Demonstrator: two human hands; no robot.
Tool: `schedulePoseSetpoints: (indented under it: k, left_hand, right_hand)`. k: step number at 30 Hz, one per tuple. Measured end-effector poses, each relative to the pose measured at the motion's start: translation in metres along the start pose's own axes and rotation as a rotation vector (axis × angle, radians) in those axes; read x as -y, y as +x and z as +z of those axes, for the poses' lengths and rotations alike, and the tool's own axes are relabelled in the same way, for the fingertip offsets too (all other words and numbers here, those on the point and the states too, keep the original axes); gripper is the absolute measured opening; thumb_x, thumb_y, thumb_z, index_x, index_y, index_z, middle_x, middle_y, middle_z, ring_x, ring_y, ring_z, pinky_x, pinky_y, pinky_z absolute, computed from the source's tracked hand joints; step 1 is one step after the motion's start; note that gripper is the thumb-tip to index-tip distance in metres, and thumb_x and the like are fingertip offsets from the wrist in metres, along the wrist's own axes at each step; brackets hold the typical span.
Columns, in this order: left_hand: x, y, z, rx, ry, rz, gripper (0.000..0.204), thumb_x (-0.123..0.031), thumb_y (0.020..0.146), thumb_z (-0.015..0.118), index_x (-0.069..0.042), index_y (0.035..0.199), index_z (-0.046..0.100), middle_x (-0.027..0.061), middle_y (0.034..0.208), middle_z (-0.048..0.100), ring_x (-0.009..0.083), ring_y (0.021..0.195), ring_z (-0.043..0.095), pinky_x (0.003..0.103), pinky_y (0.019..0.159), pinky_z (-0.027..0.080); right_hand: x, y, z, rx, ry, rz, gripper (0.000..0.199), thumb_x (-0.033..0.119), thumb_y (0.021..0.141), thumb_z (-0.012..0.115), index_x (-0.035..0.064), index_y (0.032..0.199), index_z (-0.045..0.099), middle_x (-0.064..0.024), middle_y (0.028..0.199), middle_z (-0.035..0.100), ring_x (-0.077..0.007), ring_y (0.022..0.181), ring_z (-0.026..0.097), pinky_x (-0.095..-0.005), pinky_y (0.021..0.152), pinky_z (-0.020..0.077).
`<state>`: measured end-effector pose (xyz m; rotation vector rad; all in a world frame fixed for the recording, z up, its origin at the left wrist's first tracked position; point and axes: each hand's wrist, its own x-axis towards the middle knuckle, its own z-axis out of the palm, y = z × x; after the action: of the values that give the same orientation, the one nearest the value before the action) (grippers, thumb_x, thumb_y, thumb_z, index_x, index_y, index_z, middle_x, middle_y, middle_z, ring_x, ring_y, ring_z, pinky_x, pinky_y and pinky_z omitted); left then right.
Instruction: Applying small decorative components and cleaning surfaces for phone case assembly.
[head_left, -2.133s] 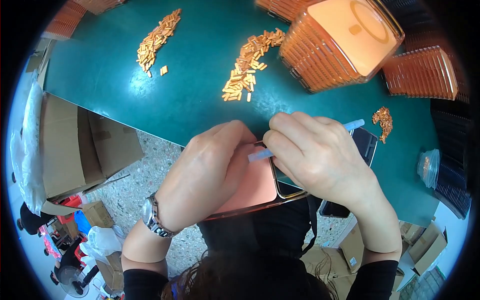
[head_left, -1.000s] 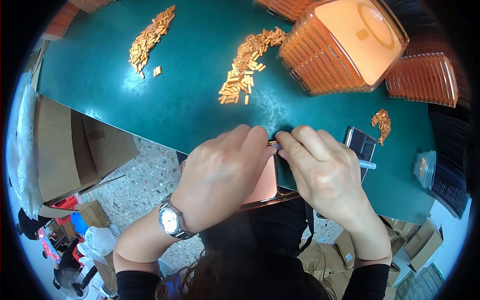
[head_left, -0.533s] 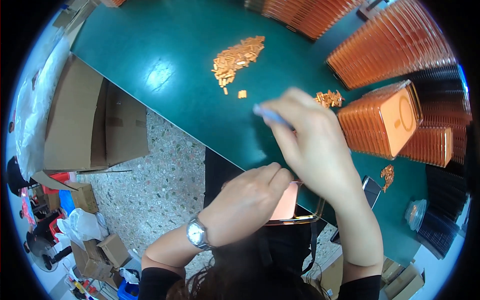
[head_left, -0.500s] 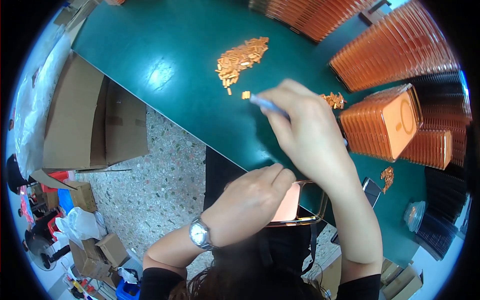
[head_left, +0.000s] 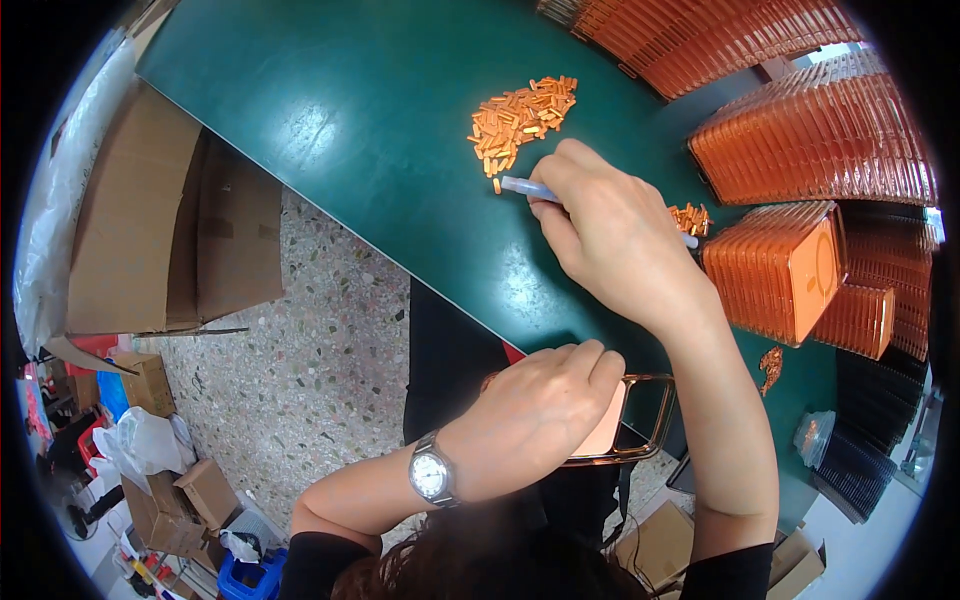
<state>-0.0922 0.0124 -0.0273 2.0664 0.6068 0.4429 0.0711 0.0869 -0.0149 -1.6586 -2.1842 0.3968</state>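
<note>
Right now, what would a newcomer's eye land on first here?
Probably the loose pile of small gold-orange bars, bright against the dark green tabletop, just beyond the right hand and its pale-blue pen-shaped tool. Next, the tall stacks of translucent orange cases at upper right. Below centre, the left hand holds a gold-framed pink phone case.

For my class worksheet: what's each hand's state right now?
Left hand: closed, holding a gold-rimmed case.
Right hand: closed, holding a pale-blue stick.
</note>
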Motion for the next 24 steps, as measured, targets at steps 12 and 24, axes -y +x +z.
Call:
schedulePoseSetpoints:
  k: [12,24]
  left_hand:
    - [-0.014,0.009,0.001,-0.049,0.143,0.007,0.009,-0.009,0.093,0.068,-0.005,0.096,0.06,0.0108,0.085,0.06,0.0315,0.076,0.068,0.043,0.068,0.056]
    - [-0.043,0.058,0.04,0.19,0.052,-0.149,0.011,-0.008,0.1,0.062,0.001,0.106,0.064,0.023,0.095,0.07,0.0457,0.087,0.069,0.052,0.077,0.055]
  right_hand:
    - [0.004,-0.122,-0.087,-0.07,0.597,0.096,0.013,-0.007,0.083,0.075,0.0007,0.092,0.07,-0.0076,0.091,0.069,-0.0095,0.075,0.059,-0.0245,0.062,0.0416]
    - [-0.038,-0.217,-0.073,-0.157,0.344,0.174,0.014,-0.005,0.084,0.073,-0.0002,0.096,0.069,-0.0114,0.097,0.071,-0.027,0.083,0.068,-0.0373,0.071,0.0531]
